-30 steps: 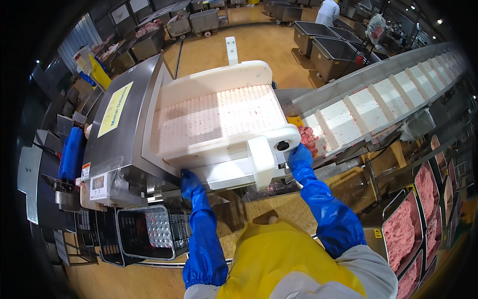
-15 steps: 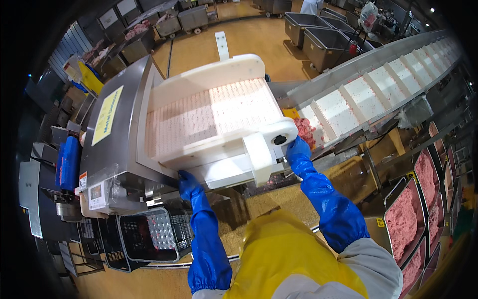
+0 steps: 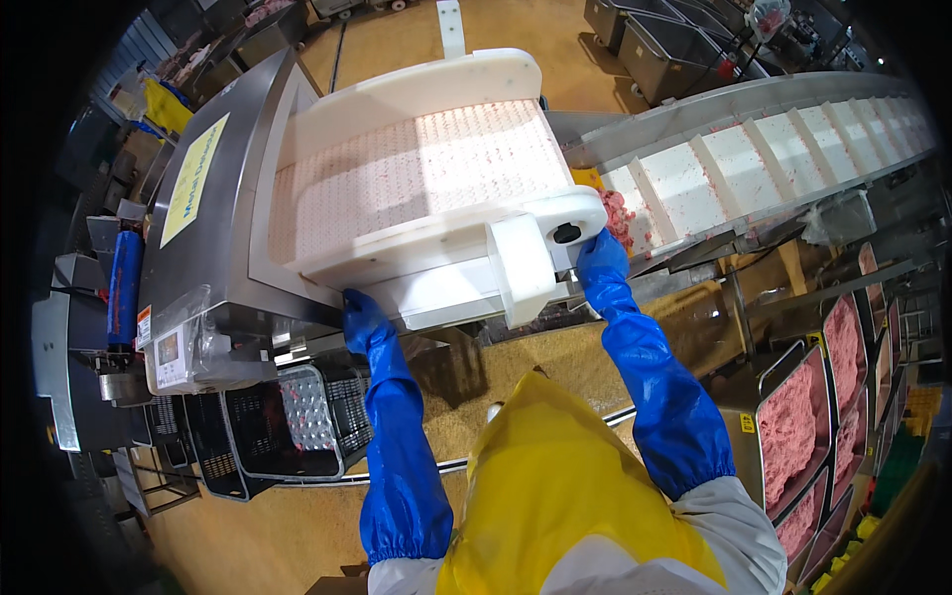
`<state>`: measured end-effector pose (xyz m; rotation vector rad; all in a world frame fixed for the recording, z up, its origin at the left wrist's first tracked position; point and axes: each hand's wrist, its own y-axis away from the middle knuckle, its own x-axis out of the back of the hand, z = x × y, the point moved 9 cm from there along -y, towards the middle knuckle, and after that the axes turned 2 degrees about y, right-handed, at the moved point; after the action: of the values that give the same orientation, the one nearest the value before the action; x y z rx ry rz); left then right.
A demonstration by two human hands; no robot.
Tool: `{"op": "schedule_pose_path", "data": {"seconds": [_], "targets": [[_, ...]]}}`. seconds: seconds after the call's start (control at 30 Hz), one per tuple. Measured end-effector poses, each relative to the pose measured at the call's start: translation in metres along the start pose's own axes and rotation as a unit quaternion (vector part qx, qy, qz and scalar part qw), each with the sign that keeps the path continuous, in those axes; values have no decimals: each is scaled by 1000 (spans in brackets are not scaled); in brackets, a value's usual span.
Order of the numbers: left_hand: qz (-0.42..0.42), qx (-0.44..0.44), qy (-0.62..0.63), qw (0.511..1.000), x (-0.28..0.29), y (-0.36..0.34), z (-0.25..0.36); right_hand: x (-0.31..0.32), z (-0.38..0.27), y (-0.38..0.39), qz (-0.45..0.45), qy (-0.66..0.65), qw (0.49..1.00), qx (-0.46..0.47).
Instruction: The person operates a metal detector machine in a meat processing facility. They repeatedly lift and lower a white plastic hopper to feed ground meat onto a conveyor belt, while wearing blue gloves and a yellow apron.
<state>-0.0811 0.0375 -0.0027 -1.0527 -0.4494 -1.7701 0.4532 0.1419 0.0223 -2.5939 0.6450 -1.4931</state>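
Note:
A white belt conveyor (image 3: 416, 149) with pink flecks passes into a steel machine housing (image 3: 208, 258) on the left. My left hand (image 3: 365, 319), blue-gloved, grips the conveyor's lower edge beside that housing. My right hand (image 3: 601, 256) is closed on the frame under the rounded white end plate (image 3: 567, 201), beside its dark round hole. Pink ground meat (image 3: 617, 218) lies just beyond that hand, at the foot of a white cleated incline conveyor (image 3: 732, 171). A white block (image 3: 521, 268) sticks out between my hands.
Tubs of pink meat (image 3: 788, 434) stand at the lower right. Black crates (image 3: 238, 441) sit below the machine on the left. A blue roller (image 3: 124, 288) is at far left, steel wheeled bins (image 3: 659, 69) at the back, and the tan floor (image 3: 228, 535) shows below.
Both hands keep their places on the conveyor. The conveyor, machine and hands now appear higher in the picture, as the view has shifted.

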Motion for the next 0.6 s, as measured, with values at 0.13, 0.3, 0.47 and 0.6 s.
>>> {"op": "schedule_pose_path", "data": {"seconds": [0.13, 0.3, 0.47, 0.6], "targets": [[0, -13, 6, 1000, -3, -3, -3, 0, -4, 0, -7, -2, 1000, -5], [-1, 11, -25, 1000, -8, -9, -8, -1, 0, -2, -11, -9, 1000, -18], [42, -16, -14, 999, 3, -5, -2, -4, -2, -3, -6, -9, 1000, -6], [19, 13, -19, 1000, 1, -4, -1, 1, 0, 0, 6, -9, 1000, -13]]}}
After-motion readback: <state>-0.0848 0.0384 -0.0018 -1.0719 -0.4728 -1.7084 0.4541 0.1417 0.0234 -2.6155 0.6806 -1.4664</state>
